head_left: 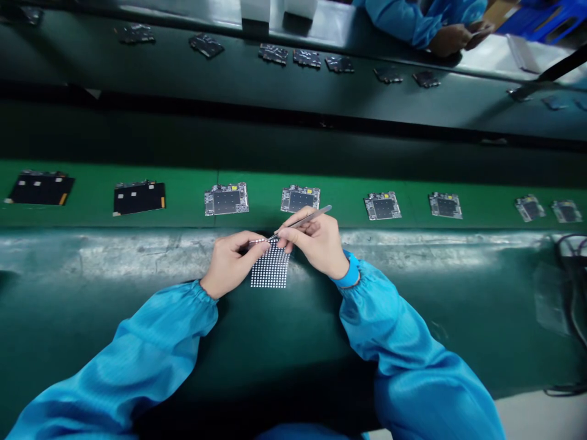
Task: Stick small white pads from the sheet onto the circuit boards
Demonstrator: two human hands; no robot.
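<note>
so, the right hand (316, 241) has its grip clenched on tweezers (305, 219) (left hand (232, 263) pinching something tiny).

1. A sheet of tiny pads (270, 264) lies on the workbench mat (413, 318), between the person's hands.
2. Left hand (232, 263) at 9 o'clock of the sheet, right hand (316, 241) at 2 o'clock.
3. Tweezers (302, 221) in the right hand, tips just above the sheet, beside the left hand.
4. At 12 o'clock, 8 circuit boards (300, 198) in a row on a conveyor belt (183, 195).
5. Beyond, more boards (307, 58) on a second belt (229, 85).
6. At 1 o'clock, far side, a co-worker's hands (452, 40).
7. At 3 o'clock, cables (568, 275) on the bench.
</note>
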